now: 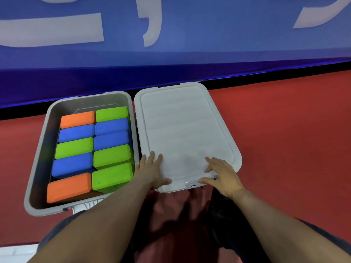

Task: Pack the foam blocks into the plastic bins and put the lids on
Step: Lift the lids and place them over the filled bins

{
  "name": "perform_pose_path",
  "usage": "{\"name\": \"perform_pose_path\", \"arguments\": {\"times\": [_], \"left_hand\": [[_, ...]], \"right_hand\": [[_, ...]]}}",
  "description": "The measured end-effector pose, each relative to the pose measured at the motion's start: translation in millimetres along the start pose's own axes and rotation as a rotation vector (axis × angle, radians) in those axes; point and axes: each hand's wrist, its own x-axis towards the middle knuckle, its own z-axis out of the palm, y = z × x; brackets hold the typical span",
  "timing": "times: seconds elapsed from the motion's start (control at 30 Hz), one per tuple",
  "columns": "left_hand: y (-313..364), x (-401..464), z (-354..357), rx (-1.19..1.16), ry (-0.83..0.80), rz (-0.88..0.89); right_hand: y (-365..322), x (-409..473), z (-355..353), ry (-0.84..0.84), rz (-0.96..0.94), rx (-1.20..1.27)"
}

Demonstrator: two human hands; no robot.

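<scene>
Blocks fill open bin; beside it, lid already on second bin, left hand and right hand pressing flat, fingers spread.

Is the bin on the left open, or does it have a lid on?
Open: the left bin has no lid on, and its foam blocks are visible inside.
</scene>
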Motion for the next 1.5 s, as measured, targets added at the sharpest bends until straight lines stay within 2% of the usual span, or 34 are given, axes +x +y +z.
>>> {"name": "perform_pose_path", "arguments": {"times": [0.13,0.23,0.4,0.57,0.77,0.93,1.13,1.2,1.3,1.5], "left_hand": [[0.3,-1.8,-0.9,-0.003,0.002,0.002],[1.3,-2.1,-1.0,-0.008,-0.003,0.006],[-2.3,-2.7,-0.2,-0.017,0.013,0.013],[-11.8,25.4,-14.9,-0.016,0.205,0.054],[-19.8,100.2,-58.7,0.008,0.393,0.091],[-28.2,174.9,-96.9,-0.028,0.56,0.082],[-30.6,248.7,-119.8,0.019,0.619,-0.02],[-31.4,255.9,-115.0,0.064,0.651,-0.027],[-35.7,262.6,-113.8,0.061,0.66,-0.01],[-36.2,263.4,-114.7,0.106,0.666,-0.035]], "right_hand": [[-2.0,1.2,0.3,0.0,0.023,0.032],[-4.5,1.7,0.3,0.059,0.066,0.098],[-7.2,3.2,-2.8,0.058,0.075,0.081],[-23.7,37.4,-10.5,0.174,0.086,0.131],[-41.8,154.8,-34.1,0.222,-0.034,0.009],[-62.4,282.9,-53.5,0.126,-0.109,-0.138],[-87.8,424.3,-51.3,0.047,-0.092,-0.269],[-83.2,447.9,-38.3,-0.01,-0.07,-0.351],[-79.5,466.1,-28.2,0.006,-0.115,-0.496],[-88.9,491.3,-52.5,-0.215,-0.07,-0.523]]}}
